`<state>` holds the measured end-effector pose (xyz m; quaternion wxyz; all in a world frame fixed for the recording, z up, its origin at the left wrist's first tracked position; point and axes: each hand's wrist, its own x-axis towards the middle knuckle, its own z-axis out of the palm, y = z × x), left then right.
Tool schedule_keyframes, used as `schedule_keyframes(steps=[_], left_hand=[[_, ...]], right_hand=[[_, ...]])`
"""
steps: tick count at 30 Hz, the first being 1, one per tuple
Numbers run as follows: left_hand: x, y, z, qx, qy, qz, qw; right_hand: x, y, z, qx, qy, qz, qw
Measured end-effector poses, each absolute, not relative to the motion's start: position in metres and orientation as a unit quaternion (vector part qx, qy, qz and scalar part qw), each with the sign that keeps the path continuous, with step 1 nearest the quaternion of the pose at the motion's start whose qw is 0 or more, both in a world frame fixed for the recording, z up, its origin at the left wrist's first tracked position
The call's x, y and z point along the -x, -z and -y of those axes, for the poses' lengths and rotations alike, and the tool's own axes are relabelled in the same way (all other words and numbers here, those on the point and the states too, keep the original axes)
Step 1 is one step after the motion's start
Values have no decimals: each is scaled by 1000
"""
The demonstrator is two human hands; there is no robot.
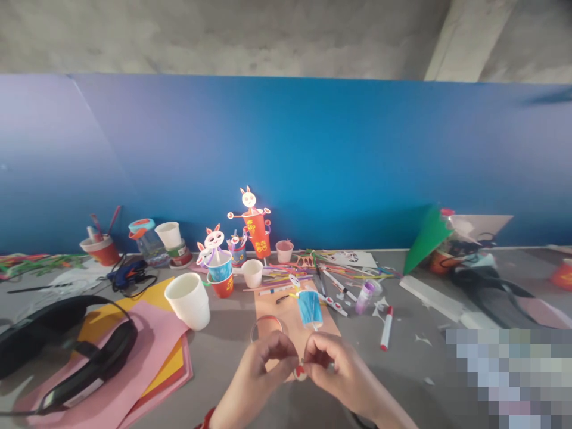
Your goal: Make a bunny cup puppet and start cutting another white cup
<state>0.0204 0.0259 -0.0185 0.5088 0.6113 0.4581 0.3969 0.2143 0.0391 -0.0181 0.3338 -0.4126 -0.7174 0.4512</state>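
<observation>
Pinch grip, head view: left hand (268, 364) and right hand (333, 359) close together, thumb and fingertips of each pinching a small red-and-white piece (300, 373) between them, just above the near edge of a tan sheet (292, 341). Surface — a grey tabletop (227, 363), cluttered, paper scraps to the right, coloured sheets (156, 339) at left under a black headset (105, 357). Blue partition (330, 155) behind, bare grey wall (223, 39) above. Containers: red cup (107, 256) far left holding pens; white paper cup (168, 236) perched on a labelled jar (180, 254); large white cup (188, 302) beside the coloured sheets. Blue-patterned cup (220, 268) sits in a red one, a rabbit-faced cutout (215, 239) rising from it — a similar rabbit figure (249, 199) tops the taller red cups (254, 226) behind.
</observation>
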Motion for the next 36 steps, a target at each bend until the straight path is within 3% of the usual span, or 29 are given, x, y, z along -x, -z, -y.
schedule_keyframes(steps=[8, 14, 19, 27, 36], left_hand=[[-24, 19, -23, -659, -342, -513, 430], [-27, 38, -25, -526, -460, -455, 552], [-37, 51, -25, -431, -515, -426, 606], [-38, 62, -28, -460, -477, -426, 616], [-44, 52, -98, -415, -466, -543, 563]], right_hand=[[-211, 21, -40, 424, -420, 725, 344], [-211, 40, -38, 411, -489, 634, 436], [-205, 55, -32, 406, -546, 570, 460], [-217, 44, -42, 430, -491, 596, 467], [-231, 51, -140, 480, -373, 609, 509]])
